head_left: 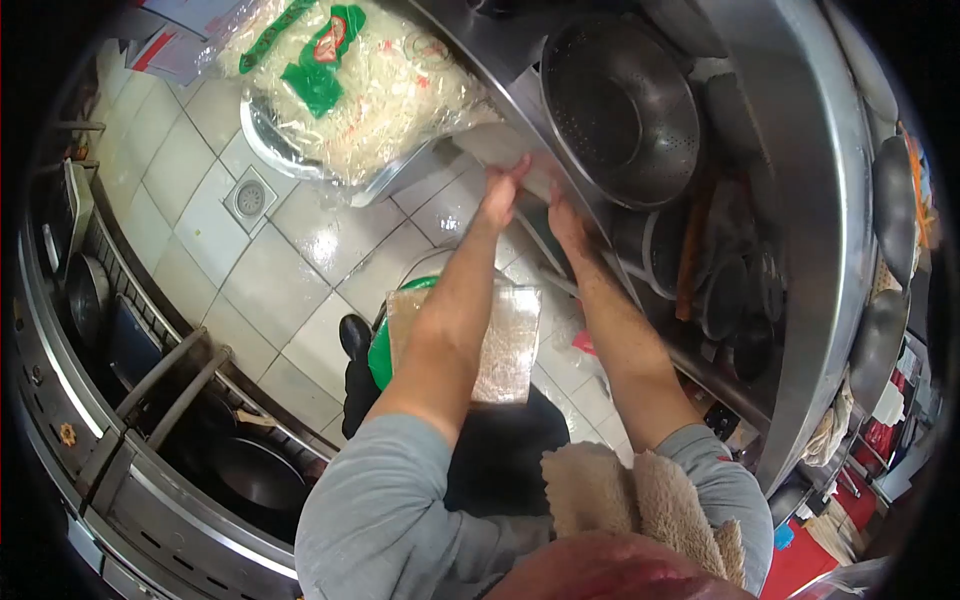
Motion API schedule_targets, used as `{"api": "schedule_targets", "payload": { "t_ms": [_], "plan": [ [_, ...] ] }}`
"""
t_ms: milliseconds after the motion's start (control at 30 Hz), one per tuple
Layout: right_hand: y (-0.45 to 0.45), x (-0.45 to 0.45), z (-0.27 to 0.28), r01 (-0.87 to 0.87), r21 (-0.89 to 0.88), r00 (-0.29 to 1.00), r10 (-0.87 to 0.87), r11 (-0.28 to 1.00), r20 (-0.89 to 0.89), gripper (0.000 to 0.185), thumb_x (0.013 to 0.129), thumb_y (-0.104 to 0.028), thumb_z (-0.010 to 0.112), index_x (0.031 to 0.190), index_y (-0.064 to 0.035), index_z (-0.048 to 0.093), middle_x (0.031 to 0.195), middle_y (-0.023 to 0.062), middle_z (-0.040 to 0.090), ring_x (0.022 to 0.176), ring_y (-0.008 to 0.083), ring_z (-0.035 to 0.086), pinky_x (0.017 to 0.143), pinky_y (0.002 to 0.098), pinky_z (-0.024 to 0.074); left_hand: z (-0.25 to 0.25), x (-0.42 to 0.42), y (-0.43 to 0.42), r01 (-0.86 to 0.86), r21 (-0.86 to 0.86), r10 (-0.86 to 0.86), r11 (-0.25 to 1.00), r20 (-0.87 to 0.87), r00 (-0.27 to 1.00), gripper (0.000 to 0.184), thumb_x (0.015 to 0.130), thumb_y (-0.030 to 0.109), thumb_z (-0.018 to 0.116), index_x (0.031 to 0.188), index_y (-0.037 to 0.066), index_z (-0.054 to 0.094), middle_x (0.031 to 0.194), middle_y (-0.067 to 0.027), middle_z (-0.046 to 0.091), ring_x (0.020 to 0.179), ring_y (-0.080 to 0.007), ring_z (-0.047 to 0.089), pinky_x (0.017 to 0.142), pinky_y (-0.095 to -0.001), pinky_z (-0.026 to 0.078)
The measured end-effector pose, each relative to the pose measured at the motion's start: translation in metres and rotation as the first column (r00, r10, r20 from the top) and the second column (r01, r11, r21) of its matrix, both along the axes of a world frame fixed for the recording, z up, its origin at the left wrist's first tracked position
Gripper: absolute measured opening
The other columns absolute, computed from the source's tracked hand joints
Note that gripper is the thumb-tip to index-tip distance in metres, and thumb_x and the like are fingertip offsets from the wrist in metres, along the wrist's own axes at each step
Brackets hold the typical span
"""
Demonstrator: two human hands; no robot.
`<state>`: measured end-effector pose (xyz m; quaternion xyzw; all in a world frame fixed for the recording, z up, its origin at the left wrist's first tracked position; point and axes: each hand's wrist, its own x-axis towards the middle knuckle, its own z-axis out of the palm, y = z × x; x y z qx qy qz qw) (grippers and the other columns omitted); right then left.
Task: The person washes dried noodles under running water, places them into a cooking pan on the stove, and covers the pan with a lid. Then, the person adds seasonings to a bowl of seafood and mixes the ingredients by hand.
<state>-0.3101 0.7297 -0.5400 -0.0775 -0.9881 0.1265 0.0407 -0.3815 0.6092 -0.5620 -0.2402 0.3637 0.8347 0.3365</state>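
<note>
A pale, smooth, flat thing (507,148) lies beside the metal shelf; its kind is unclear. My left hand (503,192) has its fingers closed on the near edge of it. Close by on the right, my right hand (566,220) grips the same pale thing next to the shelf's edge, its fingertips partly hidden. Beyond my left hand a big clear plastic bag of pale strands, probably bean sprouts (385,95), with green and red print, rests over a round metal basin (262,140). Below my forearms is a square, foil-like silvery board (512,345) on a green bucket (380,358).
On the right, a steel shelf (830,200) holds a perforated colander (620,110) and several dark pans. A cooking range with woks (255,475) lines the left. The tiled floor (290,290) looks wet, with a drain (249,198). A towel (590,485) hangs at my chest.
</note>
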Motion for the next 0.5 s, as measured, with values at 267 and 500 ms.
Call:
{"api": "schedule_targets", "payload": {
  "t_ms": [267, 500],
  "plan": [
    [-0.006, -0.009, 0.013, -0.017, 0.181, 0.872, -0.074, 0.983, 0.484, 0.048, 0.093, -0.037, 0.034, 0.118, 0.0026, 0.047, 0.124, 0.0245, 0.046, 0.117, 0.0378, 0.042, 0.100, 0.0426, 0.0296, 0.014, 0.092, -0.094, 0.091, -0.487, -0.123, 0.868, -0.033, 0.992, 0.050, 0.067, 0.013, 0.067, 0.109, -0.005, 0.048, 0.098, -0.0121, 0.058, 0.086, -0.0261, 0.057, 0.073, -0.0383, 0.047],
    [-0.005, -0.020, 0.029, 0.086, 0.031, 0.669, -0.081, 0.996, 0.739, 0.046, 0.092, -0.036, 0.036, 0.112, 0.0028, 0.049, 0.118, 0.0260, 0.050, 0.111, 0.0402, 0.046, 0.094, 0.0451, 0.0349, 0.014, 0.140, -0.109, 0.050, -0.830, 0.017, 0.555, 0.072, 0.997, 0.070, 0.064, 0.005, 0.067, 0.122, -0.011, 0.032, 0.111, -0.0247, 0.050, 0.101, -0.0311, 0.052, 0.088, -0.0366, 0.041]
  ]
}}
